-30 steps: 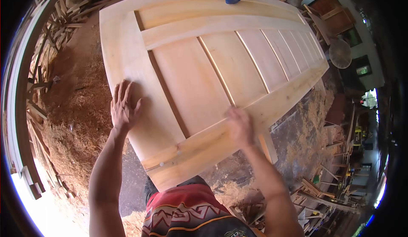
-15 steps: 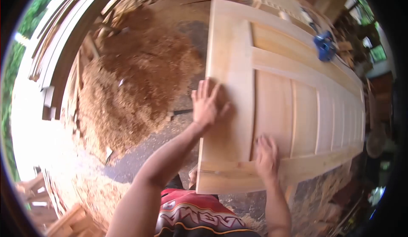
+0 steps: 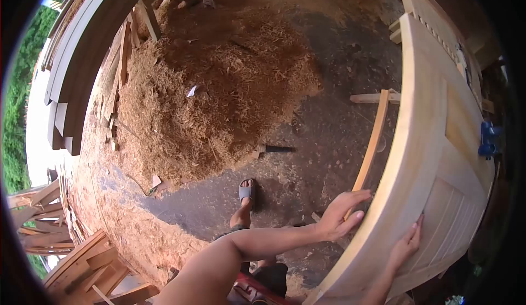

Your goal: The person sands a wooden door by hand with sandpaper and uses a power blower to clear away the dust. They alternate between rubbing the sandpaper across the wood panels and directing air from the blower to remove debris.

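A pale wooden panelled door (image 3: 419,124) lies on supports at the right, its long edge running beside me. My left hand (image 3: 342,216) is at that edge, fingers stretched out and thumb apart, with nothing in its grip. On the door's face, by a recessed panel, rests my right hand (image 3: 406,246), its fingers curled together. A small dark bit shows at those fingertips, and I cannot tell what it is. A wooden support bar (image 3: 371,143) shows below the door, passing behind my left fingers.
A blue tool (image 3: 489,139) sits on the door's far side. Wood shavings (image 3: 219,97) are heaped on the floor, with a dark-handled tool (image 3: 278,149) beside them. Stacked boards (image 3: 90,47) stand at upper left, scrap wood (image 3: 104,272) at lower left. My sandalled foot (image 3: 246,191) is on the floor.
The view has swung left, so the door sits farther right and more floor shows. My left hand has gone from lying on the door's face to its edge; my right hand stays on the face.
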Demonstrator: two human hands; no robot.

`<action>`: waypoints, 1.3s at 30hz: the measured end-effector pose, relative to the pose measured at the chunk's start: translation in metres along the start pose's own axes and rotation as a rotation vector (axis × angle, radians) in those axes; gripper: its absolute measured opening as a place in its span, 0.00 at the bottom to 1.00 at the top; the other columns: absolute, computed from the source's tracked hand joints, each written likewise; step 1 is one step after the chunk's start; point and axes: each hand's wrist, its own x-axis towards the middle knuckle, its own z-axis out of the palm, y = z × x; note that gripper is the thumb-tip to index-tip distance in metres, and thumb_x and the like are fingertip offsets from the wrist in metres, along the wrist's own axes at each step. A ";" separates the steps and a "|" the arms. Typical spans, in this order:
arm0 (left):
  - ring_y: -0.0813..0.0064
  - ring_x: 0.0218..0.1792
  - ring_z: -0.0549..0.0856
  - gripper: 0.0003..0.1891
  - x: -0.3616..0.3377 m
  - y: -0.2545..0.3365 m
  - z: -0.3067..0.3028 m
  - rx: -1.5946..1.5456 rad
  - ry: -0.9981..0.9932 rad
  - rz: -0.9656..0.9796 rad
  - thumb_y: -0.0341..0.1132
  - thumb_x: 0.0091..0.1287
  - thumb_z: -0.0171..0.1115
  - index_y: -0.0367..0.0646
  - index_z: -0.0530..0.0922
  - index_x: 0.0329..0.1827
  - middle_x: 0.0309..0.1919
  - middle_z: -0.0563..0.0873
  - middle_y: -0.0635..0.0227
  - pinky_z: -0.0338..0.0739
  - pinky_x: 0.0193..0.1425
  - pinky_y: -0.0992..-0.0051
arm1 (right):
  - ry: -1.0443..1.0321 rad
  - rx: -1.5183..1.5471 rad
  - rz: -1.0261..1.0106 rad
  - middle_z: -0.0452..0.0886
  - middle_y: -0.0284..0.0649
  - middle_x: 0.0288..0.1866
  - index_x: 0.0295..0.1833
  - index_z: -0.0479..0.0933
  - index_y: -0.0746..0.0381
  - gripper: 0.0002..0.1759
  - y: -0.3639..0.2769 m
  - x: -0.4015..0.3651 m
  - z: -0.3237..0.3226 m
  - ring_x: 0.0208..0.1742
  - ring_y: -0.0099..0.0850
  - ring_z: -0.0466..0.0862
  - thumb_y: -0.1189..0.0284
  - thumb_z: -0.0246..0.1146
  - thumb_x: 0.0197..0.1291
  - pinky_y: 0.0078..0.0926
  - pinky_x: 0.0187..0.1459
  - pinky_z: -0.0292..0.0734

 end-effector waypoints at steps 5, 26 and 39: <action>0.51 0.53 0.89 0.17 -0.014 -0.215 -0.123 0.485 -0.126 -0.621 0.46 0.77 0.58 0.47 0.85 0.58 0.55 0.88 0.53 0.85 0.58 0.54 | 0.139 0.042 0.185 0.71 0.56 0.79 0.78 0.68 0.72 0.29 0.028 0.012 0.008 0.75 0.48 0.76 0.61 0.50 0.84 0.41 0.78 0.66; 0.48 0.78 0.66 0.30 -0.049 -0.622 -0.258 1.070 -0.351 -1.222 0.47 0.75 0.58 0.46 0.72 0.78 0.76 0.71 0.50 0.61 0.80 0.51 | 0.052 -0.328 0.130 0.78 0.55 0.72 0.72 0.74 0.72 0.28 0.050 0.074 0.114 0.72 0.47 0.78 0.60 0.50 0.83 0.41 0.78 0.65; 0.38 0.53 0.82 0.20 -0.105 -0.296 -0.247 0.671 -0.542 -0.503 0.36 0.63 0.66 0.52 0.82 0.59 0.50 0.80 0.44 0.80 0.57 0.50 | 0.175 -0.144 -0.144 0.83 0.53 0.63 0.70 0.79 0.64 0.22 -0.036 0.088 0.039 0.64 0.49 0.82 0.68 0.59 0.77 0.41 0.68 0.76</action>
